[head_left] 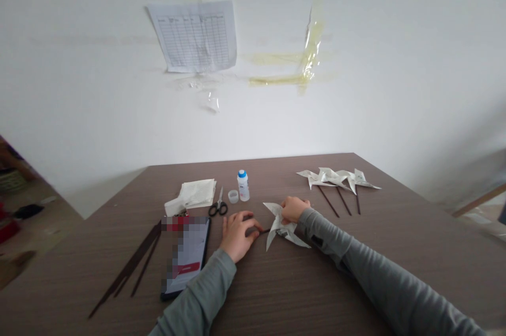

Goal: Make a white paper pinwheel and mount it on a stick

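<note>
A paper pinwheel [297,239] with printed-looking blades lies flat on the table. My right hand [293,210] is over its upper middle, fingers bent and closed on the paper; the fingertips are partly hidden. A thin dark stick [265,231] runs from the pinwheel's left side toward my left hand [239,237]. That hand rests on the table with curved fingers, thumb and fingertips closing around the end of the stick. Close beyond it are black-handled scissors [218,209], a small clear cup or cap [233,197] and a white bottle with a blue top [243,188].
Several dark sticks [138,257] and a phone [187,257] lie at left. Behind them is a stack of white paper squares [200,192]. Pinwheels on sticks [336,178] lie at the back right. The table [316,294] meets a white wall [276,130].
</note>
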Demonstrator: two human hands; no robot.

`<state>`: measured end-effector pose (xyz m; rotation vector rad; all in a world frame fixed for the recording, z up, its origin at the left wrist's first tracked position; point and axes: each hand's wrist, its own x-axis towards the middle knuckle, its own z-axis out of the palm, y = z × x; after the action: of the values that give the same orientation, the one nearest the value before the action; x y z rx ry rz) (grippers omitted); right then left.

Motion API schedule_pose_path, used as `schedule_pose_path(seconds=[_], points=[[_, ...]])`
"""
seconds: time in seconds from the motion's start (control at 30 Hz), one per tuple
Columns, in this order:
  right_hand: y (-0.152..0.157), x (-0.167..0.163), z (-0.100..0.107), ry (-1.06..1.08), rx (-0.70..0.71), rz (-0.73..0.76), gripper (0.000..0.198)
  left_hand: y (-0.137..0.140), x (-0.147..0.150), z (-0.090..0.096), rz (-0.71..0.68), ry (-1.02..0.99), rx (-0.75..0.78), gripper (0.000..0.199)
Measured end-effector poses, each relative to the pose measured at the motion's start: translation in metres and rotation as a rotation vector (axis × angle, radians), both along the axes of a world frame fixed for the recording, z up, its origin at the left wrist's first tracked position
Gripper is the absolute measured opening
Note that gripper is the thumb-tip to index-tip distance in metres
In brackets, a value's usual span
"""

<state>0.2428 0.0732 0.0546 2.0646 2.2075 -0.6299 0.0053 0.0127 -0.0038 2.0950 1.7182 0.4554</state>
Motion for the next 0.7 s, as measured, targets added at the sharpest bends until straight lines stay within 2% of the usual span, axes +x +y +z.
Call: schedule_pose_path(seconds=[0.47,0.7], points=[[-0.006,-0.004,0.0,0.003,0.023,-0.016,0.02,0.0,0.001,0.002,0.007,0.004,-0.017,0.031],[-0.007,0.01,-0.005,0.041,0.023,0.036,0.02,0.005,-0.005,-0.009,0.012,-0.055,0.027,0.037]])
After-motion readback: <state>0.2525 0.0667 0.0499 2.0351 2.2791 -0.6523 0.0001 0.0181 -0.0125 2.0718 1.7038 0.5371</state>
